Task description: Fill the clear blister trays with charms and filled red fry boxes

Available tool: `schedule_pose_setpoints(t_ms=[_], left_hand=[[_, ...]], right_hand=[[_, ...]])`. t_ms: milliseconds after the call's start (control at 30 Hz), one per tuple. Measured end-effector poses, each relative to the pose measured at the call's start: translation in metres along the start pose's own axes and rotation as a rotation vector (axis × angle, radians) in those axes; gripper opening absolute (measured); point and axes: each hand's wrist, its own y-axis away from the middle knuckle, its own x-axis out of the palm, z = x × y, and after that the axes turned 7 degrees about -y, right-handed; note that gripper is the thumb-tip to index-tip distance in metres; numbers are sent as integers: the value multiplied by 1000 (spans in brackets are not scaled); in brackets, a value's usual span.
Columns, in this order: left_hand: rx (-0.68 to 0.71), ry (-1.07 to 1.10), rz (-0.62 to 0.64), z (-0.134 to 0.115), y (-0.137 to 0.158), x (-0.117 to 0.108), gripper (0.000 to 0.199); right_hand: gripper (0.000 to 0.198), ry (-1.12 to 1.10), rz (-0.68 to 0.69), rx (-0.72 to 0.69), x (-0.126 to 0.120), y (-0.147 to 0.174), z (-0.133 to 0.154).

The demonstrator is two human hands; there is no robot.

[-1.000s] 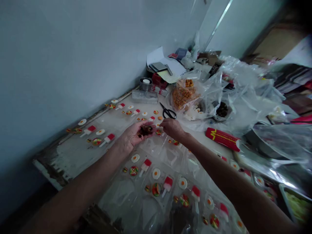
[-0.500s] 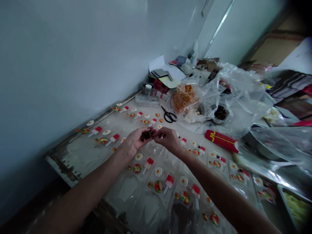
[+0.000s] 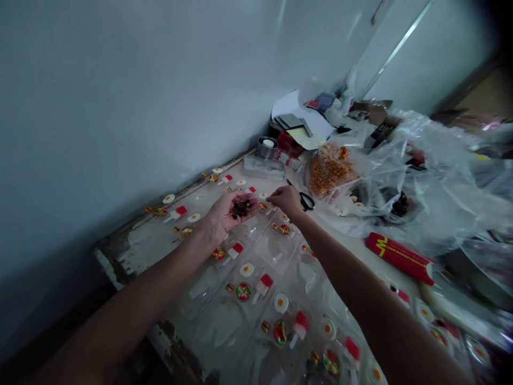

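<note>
We are holding our left hand (image 3: 224, 215) palm up, fingers extended, small dark pieces (image 3: 241, 207) lying on it. Beside it, our right hand (image 3: 288, 201) is pinching its fingers narrow, whether around anything we cannot tell, and partly hiding black scissors (image 3: 308, 201). Egg shapes (image 3: 281, 302) are dotting the surface (image 3: 340, 229).

By smooth pale blue-grey wall (image 3: 160, 96): curled white paper sheet (image 3: 286, 102); round grey container (image 3: 263, 152), white disc (image 3: 268, 143) inside; clear plastic box (image 3: 262, 168) just in front. Black-handled scissors (image 3: 312, 203) nearby. Farther right, long red carton (image 3: 404, 260), yellow zigzag.
</note>
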Motion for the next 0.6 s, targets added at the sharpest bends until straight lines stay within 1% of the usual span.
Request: schedule_pose_setpoints(t_ms=[67, 100, 133, 200, 233, 300, 333, 400, 433, 467, 500, 533, 600], left_hand=[[-1, 3, 17, 0, -1, -3, 32], [-5, 2, 23, 1, 0, -5, 36], [-11, 1, 24, 2, 0, -7, 39], [-28, -4, 30, 3, 2, -10, 42], [-35, -9, 39, 4, 4, -12, 43], [-44, -17, 57, 6, 5, -13, 42], [-52, -23, 61, 7, 6, -13, 41], [-63, -35, 52, 9, 6, -13, 37], [-71, -42, 43, 11, 6, -13, 34], [-83, -49, 37, 13, 6, -12, 32], [-95, -54, 36, 15, 7, -12, 31], [-107, -54, 39, 17, 7, -11, 29], [-120, -43, 47, 19, 8, -11, 24]], right_hand=[[21, 86, -40, -9, 3, 0, 0], [25, 82, -58, -8, 3, 2, 0], [29, 30, -70, -7, 3, 5, 1], [33, -159, -51, -43, 2, 16, 8], [34, -259, -18, -90, 0, 23, 13], [31, -379, 86, -249, -3, 38, 27], [27, -377, 145, -347, -5, 45, 34], [18, -306, 249, -523, -9, 59, 48], [21, -270, 288, -576, -10, 65, 52], [25, -247, 313, -593, -10, 70, 55], [27, -242, 323, -570, -10, 74, 56], [25, -252, 324, -518, -8, 77, 56], [17, -305, 305, -375, -3, 77, 51]])
